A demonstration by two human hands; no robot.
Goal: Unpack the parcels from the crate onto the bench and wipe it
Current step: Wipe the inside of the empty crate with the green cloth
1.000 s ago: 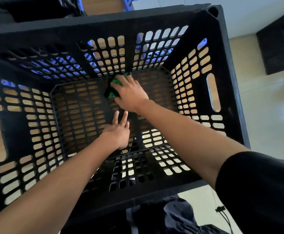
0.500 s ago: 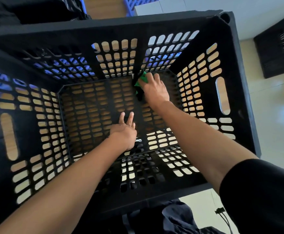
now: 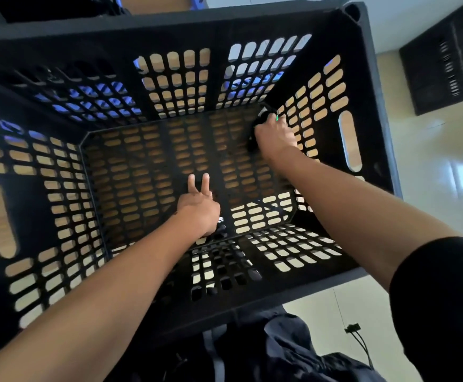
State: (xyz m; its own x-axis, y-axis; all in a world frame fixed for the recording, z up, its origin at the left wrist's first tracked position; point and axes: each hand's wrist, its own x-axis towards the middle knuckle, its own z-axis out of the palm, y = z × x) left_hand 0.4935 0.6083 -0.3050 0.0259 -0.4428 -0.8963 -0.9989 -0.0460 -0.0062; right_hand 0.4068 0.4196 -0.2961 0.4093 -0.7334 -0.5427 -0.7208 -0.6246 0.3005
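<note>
Head view: a glossy pale tiled floor (image 3: 428,172) is seen around the black slotted plastic crate (image 3: 373,111), a second dark crate (image 3: 445,53) standing apart. A dark cloth with some green (image 3: 263,118), probably gripped, is pressed into the far right corner by the right hand (image 3: 275,137). The left hand (image 3: 198,206) is rested on the crate bottom, two fingers straight. No writing is readable.

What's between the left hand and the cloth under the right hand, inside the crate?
Only bare slotted crate floor between left hand and cloth, per head view.
</note>
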